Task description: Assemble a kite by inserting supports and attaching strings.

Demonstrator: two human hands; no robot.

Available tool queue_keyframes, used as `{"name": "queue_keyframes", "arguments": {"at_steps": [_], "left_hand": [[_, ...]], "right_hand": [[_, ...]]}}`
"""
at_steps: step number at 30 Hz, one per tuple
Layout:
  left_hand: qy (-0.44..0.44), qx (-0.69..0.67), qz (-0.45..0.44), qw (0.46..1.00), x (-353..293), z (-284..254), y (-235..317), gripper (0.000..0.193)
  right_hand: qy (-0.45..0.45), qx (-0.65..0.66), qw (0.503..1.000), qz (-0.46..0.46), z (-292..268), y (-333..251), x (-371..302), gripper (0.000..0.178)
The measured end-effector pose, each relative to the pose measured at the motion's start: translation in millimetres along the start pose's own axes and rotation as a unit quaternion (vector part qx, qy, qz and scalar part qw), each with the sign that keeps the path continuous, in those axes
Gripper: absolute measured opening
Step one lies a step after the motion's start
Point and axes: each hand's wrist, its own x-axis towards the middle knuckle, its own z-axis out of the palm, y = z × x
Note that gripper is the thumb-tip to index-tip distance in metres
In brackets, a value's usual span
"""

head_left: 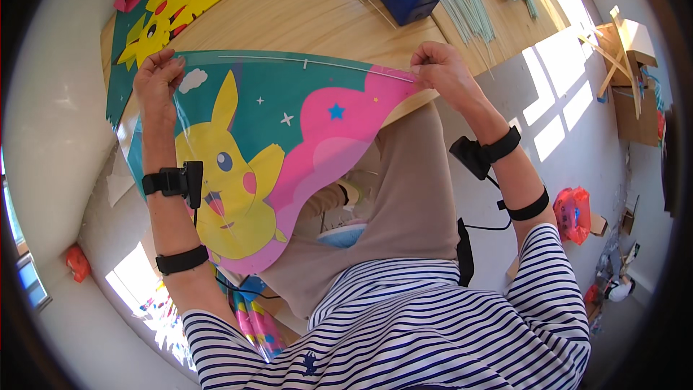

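A thin, glossy kite sheet (267,112) hangs stretched between my hands, over the table's near edge and my lap. Its print shows a yellow cartoon animal, pink clouds and small stars on green. My left hand (157,83) pinches its upper left corner. At the upper right corner, my right hand (449,76) is closed with thumb and fingertips on the pink end. A slim white rod (346,66) runs along the top edge between the hands, reaching the right fingertips. Whether its left end lies under my left fingers, I cannot tell.
On the wooden table (289,18) are a blue tape dispenser (404,0), several pale thin sticks (455,0) and more printed sheets (177,14) at the left. Rolled printed sheets (260,328) are at lower left. A red plastic bag (574,215) lies right on the floor.
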Motion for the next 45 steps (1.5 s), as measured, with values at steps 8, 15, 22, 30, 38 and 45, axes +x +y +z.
{"name": "queue_keyframes", "arguments": {"at_steps": [8, 15, 22, 30, 38, 45], "left_hand": [[-0.003, -0.005, -0.004, 1.0, -1, 3, -1, 0.03], [-0.004, -0.005, -0.008, 1.0, 0, 1, -3, 0.029], [0.003, 0.001, -0.001, 1.0, -2, 13, -6, 0.028], [-0.013, 0.025, -0.01, 1.0, 5, 36, -36, 0.028], [0.014, 0.075, -0.041, 0.996, 16, 43, -37, 0.032], [0.011, 0.158, -0.022, 0.987, 22, 51, -39, 0.029]], "right_hand": [[0.004, -0.001, 1.0, -0.004, 0, 7, 2, 0.002], [0.032, 0.017, 0.999, -0.003, 3, 2, 1, 0.006], [0.045, 0.003, 0.999, -0.019, -4, 5, -1, 0.006], [0.076, -0.109, 0.991, -0.014, -2, 1, -9, 0.005], [0.059, -0.083, 0.995, 0.014, 3, -13, -6, 0.004], [0.045, -0.094, 0.995, 0.004, 0, -1, -2, 0.002]]}}
